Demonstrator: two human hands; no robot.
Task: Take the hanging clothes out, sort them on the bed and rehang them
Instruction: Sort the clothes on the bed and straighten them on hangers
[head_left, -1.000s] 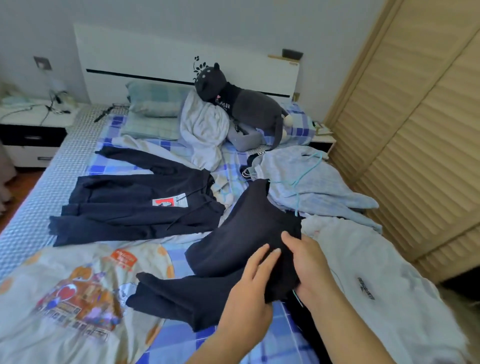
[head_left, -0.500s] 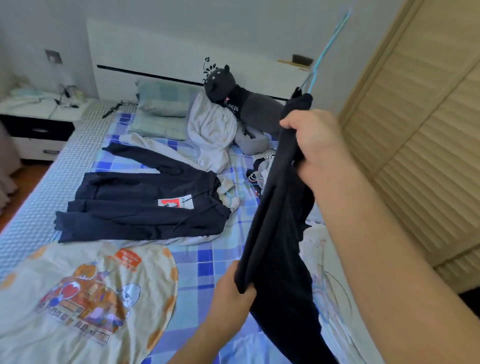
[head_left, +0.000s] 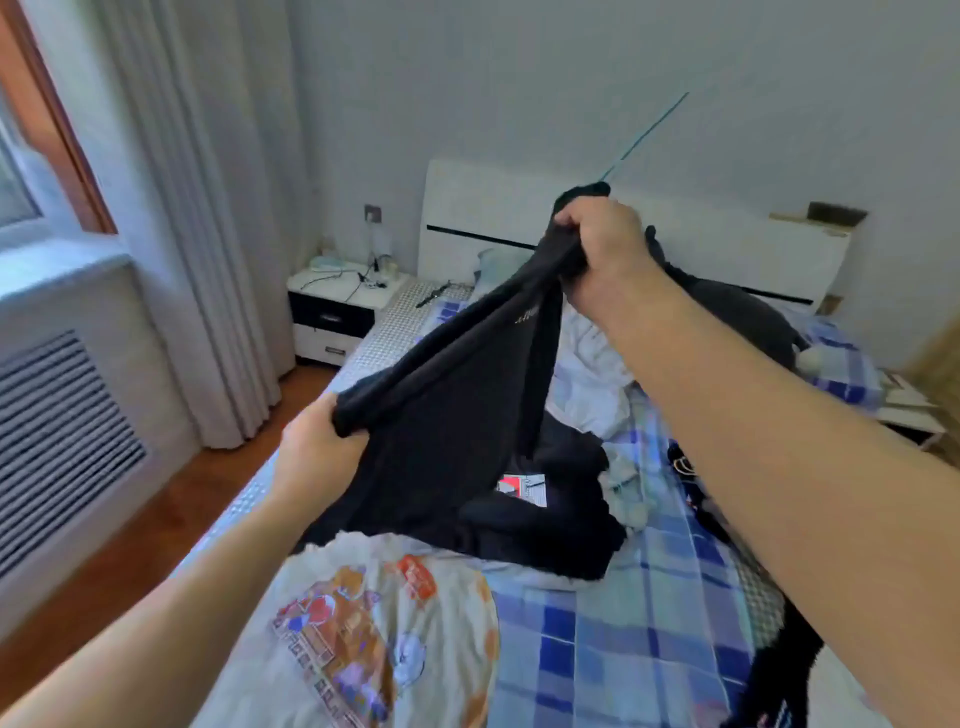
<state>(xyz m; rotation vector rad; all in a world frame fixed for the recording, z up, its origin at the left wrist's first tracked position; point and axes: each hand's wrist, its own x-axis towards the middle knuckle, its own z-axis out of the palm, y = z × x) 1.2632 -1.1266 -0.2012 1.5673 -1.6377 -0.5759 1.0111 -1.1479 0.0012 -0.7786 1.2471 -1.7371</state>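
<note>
I hold a black garment (head_left: 452, 415) stretched in the air above the bed (head_left: 639, 618). My right hand (head_left: 602, 249) grips its upper end, bunched, where a thin blue hanger (head_left: 644, 136) sticks up and to the right. My left hand (head_left: 317, 457) grips the lower left edge of the same garment. Under it on the bed lies a dark hoodie with a red and white patch (head_left: 522, 488). A white shirt with a cartoon print (head_left: 363, 634) lies near me.
A white quilt (head_left: 587, 374) and a dark plush toy (head_left: 737, 322) lie by the white headboard (head_left: 483, 208). A nightstand (head_left: 337, 306) stands left of the bed, with curtains (head_left: 208, 208) and a radiator cover (head_left: 57, 436) along the left wall. More dark clothes (head_left: 769, 660) lie at the right.
My view has swung left towards the window. Both hands lifted the black garment off the bed and pulled it apart, the left hand moving out to the left, the right hand staying high.
</note>
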